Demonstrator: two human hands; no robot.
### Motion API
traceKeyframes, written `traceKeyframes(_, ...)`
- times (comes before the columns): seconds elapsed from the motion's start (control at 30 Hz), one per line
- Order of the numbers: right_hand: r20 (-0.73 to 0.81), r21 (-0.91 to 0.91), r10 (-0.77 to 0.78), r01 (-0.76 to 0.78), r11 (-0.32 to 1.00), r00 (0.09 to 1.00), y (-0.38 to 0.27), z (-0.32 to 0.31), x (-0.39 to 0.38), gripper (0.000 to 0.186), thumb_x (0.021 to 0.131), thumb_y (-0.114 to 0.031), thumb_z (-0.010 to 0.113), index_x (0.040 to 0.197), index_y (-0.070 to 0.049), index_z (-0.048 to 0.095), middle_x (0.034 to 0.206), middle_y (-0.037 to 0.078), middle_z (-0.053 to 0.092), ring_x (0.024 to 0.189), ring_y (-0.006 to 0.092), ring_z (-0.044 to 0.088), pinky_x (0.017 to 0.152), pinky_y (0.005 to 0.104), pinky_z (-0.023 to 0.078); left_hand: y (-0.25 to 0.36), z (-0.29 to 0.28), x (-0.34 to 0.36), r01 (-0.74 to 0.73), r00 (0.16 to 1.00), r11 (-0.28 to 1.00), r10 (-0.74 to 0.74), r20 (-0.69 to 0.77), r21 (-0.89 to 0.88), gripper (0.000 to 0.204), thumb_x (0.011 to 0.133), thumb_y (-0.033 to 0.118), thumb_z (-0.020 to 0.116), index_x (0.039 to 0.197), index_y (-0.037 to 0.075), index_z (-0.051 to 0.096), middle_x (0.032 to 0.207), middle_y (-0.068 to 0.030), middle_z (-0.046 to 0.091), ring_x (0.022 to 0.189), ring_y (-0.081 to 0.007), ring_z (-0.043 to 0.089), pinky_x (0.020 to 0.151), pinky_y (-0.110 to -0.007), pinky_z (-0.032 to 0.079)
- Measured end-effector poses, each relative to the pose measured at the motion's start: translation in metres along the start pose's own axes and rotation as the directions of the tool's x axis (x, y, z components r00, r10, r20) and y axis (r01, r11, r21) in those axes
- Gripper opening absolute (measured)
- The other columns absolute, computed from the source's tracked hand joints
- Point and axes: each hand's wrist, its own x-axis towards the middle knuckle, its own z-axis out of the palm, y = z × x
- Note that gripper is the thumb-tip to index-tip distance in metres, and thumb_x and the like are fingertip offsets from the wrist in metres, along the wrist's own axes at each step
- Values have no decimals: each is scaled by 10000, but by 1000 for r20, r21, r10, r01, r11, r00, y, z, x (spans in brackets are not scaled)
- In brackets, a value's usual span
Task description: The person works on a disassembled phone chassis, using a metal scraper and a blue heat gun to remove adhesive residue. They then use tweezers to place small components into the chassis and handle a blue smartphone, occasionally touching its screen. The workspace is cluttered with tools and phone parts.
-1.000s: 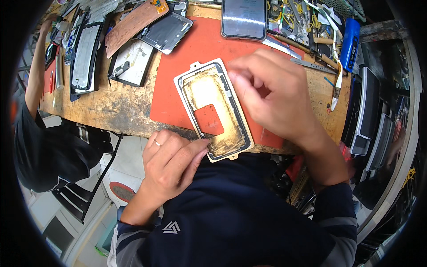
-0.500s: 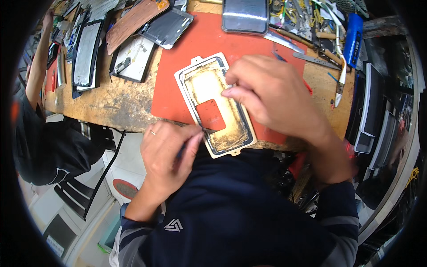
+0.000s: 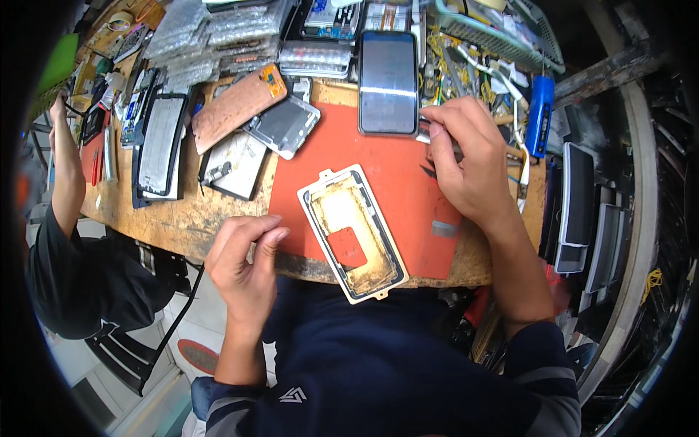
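A pale metal phone-shaped frame [image 3: 403,271] lies tilted on the red mat [image 3: 306,160], its near end jutting past the bench edge. Dark strips run inside its rim around a gold-coloured, stained inner plate with a rectangular cut-out. To the left of the frame and apart from it, my left hand [image 3: 244,266] hovers with thumb and forefinger pinched; anything between them is too small to make out. My right hand [image 3: 470,156] is at the mat's far right, beside a dark-screened phone [image 3: 388,84], over slim metal tools. Its thumb and forefinger are drawn together, and what they grip is unclear.
Phone panels, including a copper-coloured one [image 3: 234,109], pile at the left. Bubble-wrapped packs [image 3: 240,33] stack behind. A green basket [image 3: 502,36], a blue tool [image 3: 539,116] and cluttered tools stand right. Another person's arm [image 3: 67,171] reaches in at far left.
Both hands have left the metal frame: my left hand drew back to the left, my right hand moved up and right toward the tools. The view shifted, showing more of the bench's far side.
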Motion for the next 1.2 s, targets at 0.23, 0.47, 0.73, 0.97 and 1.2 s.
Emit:
traceKeyframes(0.23, 151, -197, -26, 56, 979, 988, 13, -1, 38, 348, 870, -97, 705, 1202, -5, 753, 1312, 206, 606, 1184, 387, 563, 1038, 497, 472, -10, 28, -1, -15, 1000, 993, 14, -10, -117, 202, 932, -88, 743, 1122, -20, 758, 948, -149, 708, 811, -256, 706, 718, -343, 556)
traceKeyframes(0.47, 209, -311, -118, 180, 933, 971, 27, 29, 83, 451, 849, -214, 654, 1253, -43, 757, 1465, 267, 535, 1313, 429, 498, 1095, 541, 434, -23, 38, -2, -136, 990, 988, 133, -57, -67, 167, 894, -70, 774, 1030, 21, 743, 931, -132, 647, 829, -287, 669, 711, -365, 539)
traceKeyframes(0.73, 243, -390, -73, 166, 906, 967, 19, 18, 92, 506, 837, -161, 634, 1327, -84, 732, 1496, 239, 534, 1335, 433, 495, 1167, 532, 396, -21, 33, 0, -113, 994, 987, 114, -3, -110, 192, 886, -81, 760, 1041, 31, 745, 895, -109, 577, 809, -278, 615, 707, -372, 515)
traceKeyframes(0.97, 284, -421, 82, 47, 906, 955, 14, -10, 67, 514, 822, -130, 629, 1323, -83, 731, 1494, 214, 540, 1324, 410, 503, 1174, 504, 406, -22, 31, 0, -113, 994, 979, 113, -9, -170, 187, 893, -106, 724, 1053, -10, 709, 937, -153, 661, 828, -306, 660, 726, -390, 536)
traceKeyframes(1.2, 260, -408, 52, 61, 911, 964, 8, -13, 53, 469, 802, -166, 637, 1234, -38, 769, 1428, 254, 569, 1295, 424, 518, 1131, 525, 411, -29, 35, -4, -78, 996, 946, 62, -59, -314, 116, 949, -84, 699, 1036, -14, 666, 960, -171, 746, 869, -325, 727, 791, -390, 580)
